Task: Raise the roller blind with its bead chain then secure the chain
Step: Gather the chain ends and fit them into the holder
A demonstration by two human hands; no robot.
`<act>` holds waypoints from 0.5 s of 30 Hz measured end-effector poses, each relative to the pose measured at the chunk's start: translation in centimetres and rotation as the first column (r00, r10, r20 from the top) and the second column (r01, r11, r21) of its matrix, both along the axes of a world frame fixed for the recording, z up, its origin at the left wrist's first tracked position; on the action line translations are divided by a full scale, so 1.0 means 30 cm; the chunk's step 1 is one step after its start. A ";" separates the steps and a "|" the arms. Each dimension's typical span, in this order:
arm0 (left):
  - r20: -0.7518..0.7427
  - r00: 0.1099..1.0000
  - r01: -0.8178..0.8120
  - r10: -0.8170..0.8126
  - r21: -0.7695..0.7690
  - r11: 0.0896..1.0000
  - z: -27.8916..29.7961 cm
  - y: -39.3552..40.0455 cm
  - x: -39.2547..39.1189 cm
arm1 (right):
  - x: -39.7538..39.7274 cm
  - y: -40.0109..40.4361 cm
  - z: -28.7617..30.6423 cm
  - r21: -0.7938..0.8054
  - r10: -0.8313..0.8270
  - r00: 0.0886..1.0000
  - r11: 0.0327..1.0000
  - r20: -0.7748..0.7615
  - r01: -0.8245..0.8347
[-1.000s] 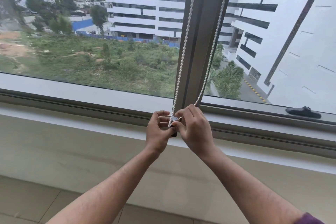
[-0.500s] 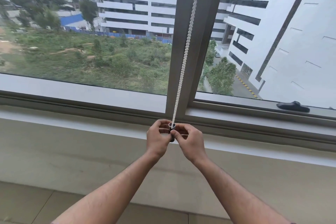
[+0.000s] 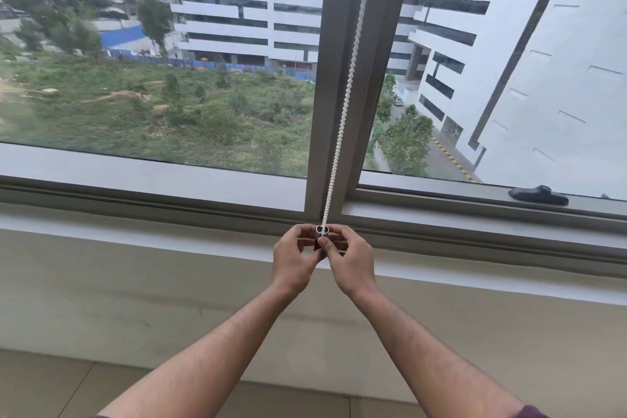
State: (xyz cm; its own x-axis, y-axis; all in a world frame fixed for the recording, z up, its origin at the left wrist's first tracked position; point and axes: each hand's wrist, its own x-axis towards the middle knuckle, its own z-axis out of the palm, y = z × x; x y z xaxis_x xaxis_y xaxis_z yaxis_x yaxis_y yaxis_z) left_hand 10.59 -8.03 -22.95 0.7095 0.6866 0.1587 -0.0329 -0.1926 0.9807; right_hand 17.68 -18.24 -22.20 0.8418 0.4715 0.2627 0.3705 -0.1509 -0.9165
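Both hands meet at the sill under the mullion [image 3: 359,85] — the left hand [image 3: 294,260] and right hand [image 3: 353,260] each pinch the small clip [image 3: 322,230] at the chain's low end. The chain [image 3: 344,98] runs taut, its two strands together, straight up and far from the fingers — the blind itself is out of view. Both hands sit equally near, so securing looks like a matter of seating the clip low against the frame.

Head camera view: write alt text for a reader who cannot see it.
Both hands, the left hand and the right hand, meet below the window frame, pinching a small clip at the bottom of a taut white bead chain that runs straight up the frame. Outside the glass lie white buildings and a green lot.
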 end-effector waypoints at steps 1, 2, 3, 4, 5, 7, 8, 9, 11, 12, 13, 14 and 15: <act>0.014 1.000 0.021 -0.021 0.008 1.000 -0.002 0.001 -0.006 | -0.001 0.000 0.000 0.002 -0.005 1.000 1.000 -0.003 0.005; 0.032 0.999 0.041 -0.041 -0.002 0.999 -0.004 0.001 -0.011 | -0.001 0.000 0.001 0.006 -0.008 1.000 1.000 -0.009 0.008; 0.051 0.997 0.057 -0.056 -0.020 0.998 -0.005 0.002 -0.015 | -0.002 0.001 0.001 0.009 -0.013 1.000 1.000 -0.014 0.013; 0.068 0.996 0.063 -0.060 -0.033 0.997 -0.003 0.003 -0.020 | -0.003 0.002 0.002 0.012 -0.019 1.000 1.000 -0.017 0.019; 0.086 0.995 0.058 -0.055 -0.044 0.997 0.003 0.004 -0.024 | -0.005 0.003 0.003 0.018 -0.024 1.000 1.000 -0.018 0.024; 0.115 0.993 0.039 -0.031 -0.073 0.997 0.018 0.006 -0.026 | -0.009 0.005 0.004 0.028 -0.028 0.999 0.999 -0.021 0.029; 0.123 0.992 0.033 -0.022 -0.088 0.996 0.027 0.008 -0.024 | -0.011 0.007 0.004 0.029 -0.029 0.999 0.999 -0.021 0.030; 0.128 0.992 0.032 -0.019 -0.103 0.994 0.034 0.009 -0.023 | -0.014 0.009 0.003 0.028 -0.030 0.999 0.999 -0.021 0.030; 0.135 0.991 0.042 -0.023 -0.141 0.989 0.045 0.010 -0.021 | -0.022 0.012 0.003 0.028 -0.031 0.999 0.999 -0.020 0.031; 0.140 0.990 0.046 -0.024 -0.158 0.986 0.047 0.010 -0.020 | -0.024 0.013 0.001 0.029 -0.033 0.999 0.999 -0.019 0.033; 0.143 0.989 0.050 -0.025 -0.169 0.984 0.049 0.010 -0.020 | -0.027 0.014 0.000 0.029 -0.037 0.999 0.999 -0.017 0.037; 0.144 0.989 0.053 -0.028 -0.173 0.984 0.050 0.011 -0.021 | -0.029 0.015 -0.001 0.030 -0.039 0.999 0.999 -0.013 0.040; 0.144 0.989 0.055 -0.030 -0.174 0.983 0.051 0.011 -0.022 | -0.032 0.016 -0.001 0.033 -0.039 0.999 0.999 -0.011 0.039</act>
State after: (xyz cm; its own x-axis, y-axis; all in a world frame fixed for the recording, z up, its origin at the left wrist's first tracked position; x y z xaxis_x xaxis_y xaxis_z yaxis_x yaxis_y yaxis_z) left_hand 9.94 -7.69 -21.42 0.7178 0.6827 0.1369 -0.1766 -0.0117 0.9842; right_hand 16.72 -17.77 -22.23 0.8622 0.4296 0.2684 0.3552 -0.1348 -0.9250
